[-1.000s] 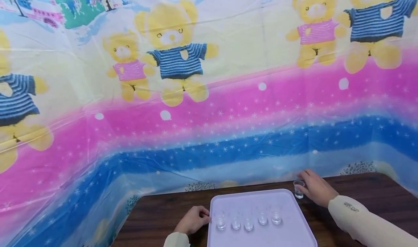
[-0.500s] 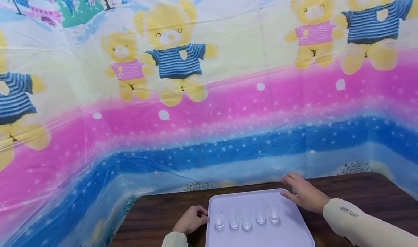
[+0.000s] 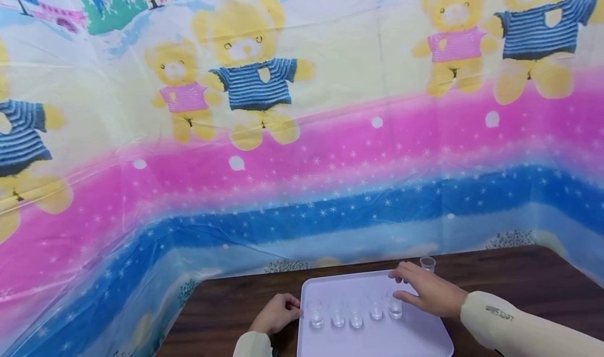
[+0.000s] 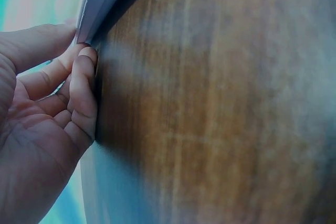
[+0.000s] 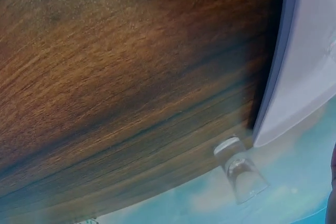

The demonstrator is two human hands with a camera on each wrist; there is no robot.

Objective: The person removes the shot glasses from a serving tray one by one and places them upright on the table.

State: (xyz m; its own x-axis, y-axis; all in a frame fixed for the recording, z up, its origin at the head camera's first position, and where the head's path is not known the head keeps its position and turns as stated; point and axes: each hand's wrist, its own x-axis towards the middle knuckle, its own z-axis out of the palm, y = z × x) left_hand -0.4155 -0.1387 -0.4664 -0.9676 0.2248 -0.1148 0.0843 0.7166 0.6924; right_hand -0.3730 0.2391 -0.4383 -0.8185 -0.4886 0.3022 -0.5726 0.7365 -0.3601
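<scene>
A pale lilac tray (image 3: 373,341) lies on the dark wooden table. Several small clear cups stand on it in an uneven row, and the rightmost cup (image 3: 395,311) is closest to my right hand (image 3: 431,292). That hand hovers over the tray's right side, thumb and fingers apart, apparently holding nothing; whether its thumb touches the cup I cannot tell. My left hand (image 3: 277,314) pinches the tray's left rim between thumb and index finger, the other fingers curled, as the left wrist view shows at the tray edge (image 4: 97,9). Another clear cup (image 5: 239,169) stands on the table off the tray's far right corner.
The table (image 3: 509,278) extends right and left of the tray. Behind its far edge hangs a printed cloth (image 3: 302,189) with teddy bears and pink and blue bands. Only a sliver of the right hand (image 5: 332,192) enters the right wrist view.
My right hand has let go of the cup on the table beyond the tray and moved left and nearer, over the tray's cups. My left hand has stayed at the rim.
</scene>
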